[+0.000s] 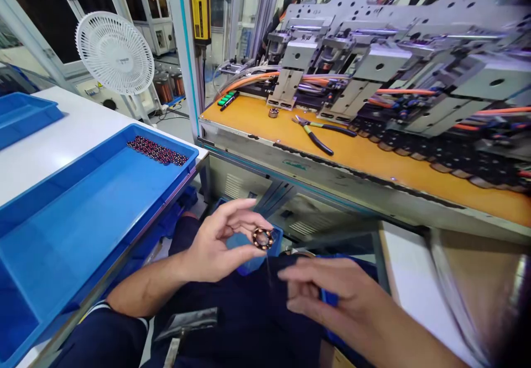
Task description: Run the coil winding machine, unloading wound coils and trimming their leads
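Observation:
My left hand (219, 240) is closed, pinching a small ring-shaped motor stator (263, 238) between thumb and fingertips. Copper windings show around the ring's open centre, which faces me. A thin wire-like strand seems to hang below it. To the right, my right hand (327, 296) is apart from the stator and smeared by motion. Its fingers are partly curled, and whether they hold anything cannot be made out. Many similar small stators (155, 151) lie packed together at the far end of the blue tray (91, 213) on my left.
On the orange bench top (257, 116) lie pliers (317, 135), a single stator (273, 113) and a green-and-black item (228, 100). Machine fixtures (296, 58) stand behind them. A white fan (116, 52) is at the left rear. Below my hands sits a small blue bin (276, 240).

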Action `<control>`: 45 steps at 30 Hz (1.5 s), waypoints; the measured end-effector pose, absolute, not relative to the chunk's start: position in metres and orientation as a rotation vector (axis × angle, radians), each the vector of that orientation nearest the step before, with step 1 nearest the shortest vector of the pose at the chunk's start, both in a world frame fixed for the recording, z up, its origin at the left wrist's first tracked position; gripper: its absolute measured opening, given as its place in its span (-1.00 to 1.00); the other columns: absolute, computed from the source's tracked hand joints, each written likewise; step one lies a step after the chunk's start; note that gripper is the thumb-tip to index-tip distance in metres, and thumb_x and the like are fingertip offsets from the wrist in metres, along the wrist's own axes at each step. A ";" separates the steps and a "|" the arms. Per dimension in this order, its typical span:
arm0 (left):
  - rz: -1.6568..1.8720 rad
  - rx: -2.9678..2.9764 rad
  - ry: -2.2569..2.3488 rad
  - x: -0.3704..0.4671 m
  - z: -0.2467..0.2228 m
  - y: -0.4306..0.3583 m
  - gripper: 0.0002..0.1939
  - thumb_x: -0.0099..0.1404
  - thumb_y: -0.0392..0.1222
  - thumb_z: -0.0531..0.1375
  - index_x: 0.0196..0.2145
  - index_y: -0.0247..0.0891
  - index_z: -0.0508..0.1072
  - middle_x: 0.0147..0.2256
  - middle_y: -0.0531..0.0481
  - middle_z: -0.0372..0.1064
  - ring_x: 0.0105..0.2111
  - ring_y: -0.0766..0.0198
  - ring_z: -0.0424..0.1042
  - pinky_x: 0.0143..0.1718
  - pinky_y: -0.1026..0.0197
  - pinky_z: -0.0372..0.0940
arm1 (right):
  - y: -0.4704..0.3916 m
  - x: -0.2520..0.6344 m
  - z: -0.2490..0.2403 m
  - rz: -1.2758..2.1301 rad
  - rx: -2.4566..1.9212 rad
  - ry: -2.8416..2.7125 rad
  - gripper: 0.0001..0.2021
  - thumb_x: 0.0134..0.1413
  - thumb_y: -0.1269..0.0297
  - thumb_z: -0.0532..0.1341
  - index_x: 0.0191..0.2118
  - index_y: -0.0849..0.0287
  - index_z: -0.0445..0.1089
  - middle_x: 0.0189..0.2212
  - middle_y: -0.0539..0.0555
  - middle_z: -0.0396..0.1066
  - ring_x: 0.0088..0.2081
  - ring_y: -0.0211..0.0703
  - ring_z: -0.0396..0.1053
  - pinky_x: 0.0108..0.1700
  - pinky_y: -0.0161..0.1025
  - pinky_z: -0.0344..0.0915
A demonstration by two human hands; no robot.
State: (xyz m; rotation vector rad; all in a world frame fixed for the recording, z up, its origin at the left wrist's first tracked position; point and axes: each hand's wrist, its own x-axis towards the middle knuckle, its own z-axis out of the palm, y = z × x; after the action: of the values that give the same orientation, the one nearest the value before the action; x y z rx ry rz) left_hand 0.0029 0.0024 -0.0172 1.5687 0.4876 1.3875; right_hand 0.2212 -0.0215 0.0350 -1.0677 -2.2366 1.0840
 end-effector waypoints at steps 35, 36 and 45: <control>1.033 1.131 0.451 0.016 -0.024 0.003 -0.61 0.03 -0.44 0.40 -0.16 -0.17 0.59 -0.12 -0.04 0.33 -0.33 0.46 0.42 -0.22 0.37 0.38 | -0.020 0.201 0.018 1.437 -1.246 -1.464 -0.63 0.23 -0.01 0.12 -0.46 0.18 0.26 -0.50 -0.04 0.18 -0.45 -0.31 0.13 -0.40 -0.35 0.16; 1.031 1.120 0.466 0.016 -0.025 0.004 -0.65 0.04 -0.43 0.39 -0.18 -0.19 0.59 -0.15 -0.04 0.35 -0.33 0.45 0.42 -0.23 0.37 0.38 | -0.020 0.204 0.017 1.448 -1.253 -1.474 -0.63 0.23 -0.01 0.12 -0.46 0.18 0.26 -0.51 -0.04 0.17 -0.45 -0.31 0.12 -0.40 -0.35 0.15; 0.872 0.937 0.450 0.013 -0.019 0.001 -0.67 0.05 -0.43 0.39 -0.19 -0.25 0.58 -0.13 -0.09 0.52 -0.26 0.36 0.54 -0.17 0.34 0.42 | -0.018 0.222 0.024 1.662 -1.247 -1.519 -0.69 0.12 0.03 0.24 -0.44 0.17 0.31 -0.53 -0.06 0.18 -0.47 -0.31 0.11 -0.43 -0.35 0.06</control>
State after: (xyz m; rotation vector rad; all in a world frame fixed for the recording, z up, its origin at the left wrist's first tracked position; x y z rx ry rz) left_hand 0.0126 0.0014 -0.0187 0.9372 0.4496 0.8719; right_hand 0.2215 -0.0180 0.0236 -1.2466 -1.5185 1.6618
